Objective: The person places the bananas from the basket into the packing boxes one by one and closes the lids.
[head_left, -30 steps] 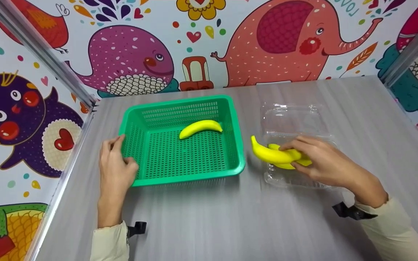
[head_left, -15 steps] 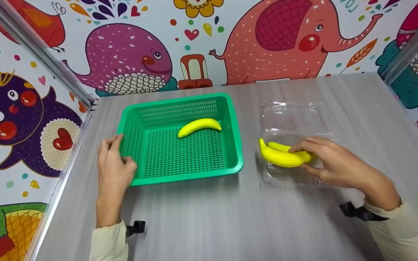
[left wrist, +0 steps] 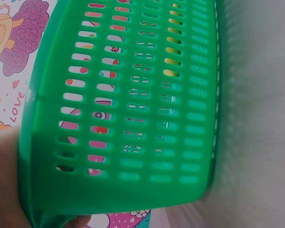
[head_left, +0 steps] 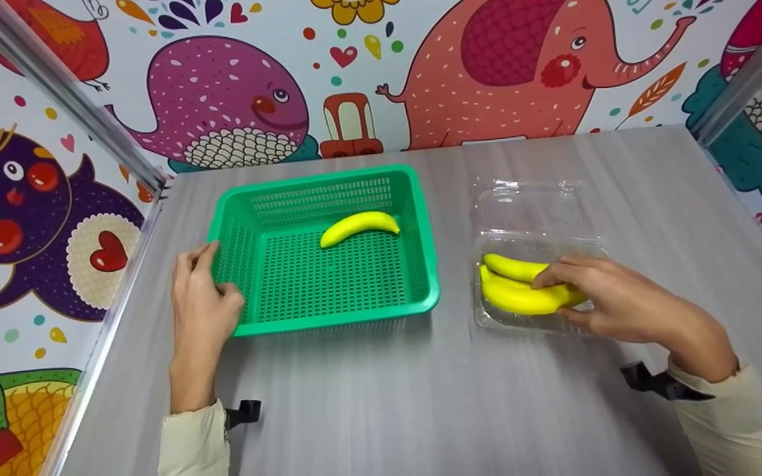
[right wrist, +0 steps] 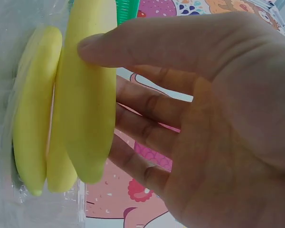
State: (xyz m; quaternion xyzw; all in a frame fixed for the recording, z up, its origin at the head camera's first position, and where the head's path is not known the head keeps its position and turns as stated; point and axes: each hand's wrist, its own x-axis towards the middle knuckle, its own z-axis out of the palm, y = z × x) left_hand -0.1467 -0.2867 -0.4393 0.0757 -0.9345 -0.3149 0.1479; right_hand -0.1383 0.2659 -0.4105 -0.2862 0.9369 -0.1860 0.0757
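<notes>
My left hand grips the left rim of a green perforated plastic basket, whose wall fills much of the left wrist view. One yellow banana lies inside toward the back right. To the right, my right hand pinches a banana between thumb and fingers, low over an opened clear plastic clamshell box. Beside the held one, two more bananas show in the right wrist view: an outer banana and a partly hidden banana. Whether the held banana touches the box floor I cannot tell.
The clear lid lies folded back behind the box. All stands on a grey wood-grain table. Cartoon-printed panels rise at the back and sides, with a metal corner post at left.
My right hand has moved rightward with the banana, from beyond the box's left edge to low over the box. My left hand keeps its hold on the basket, and the head view has shifted slightly.
</notes>
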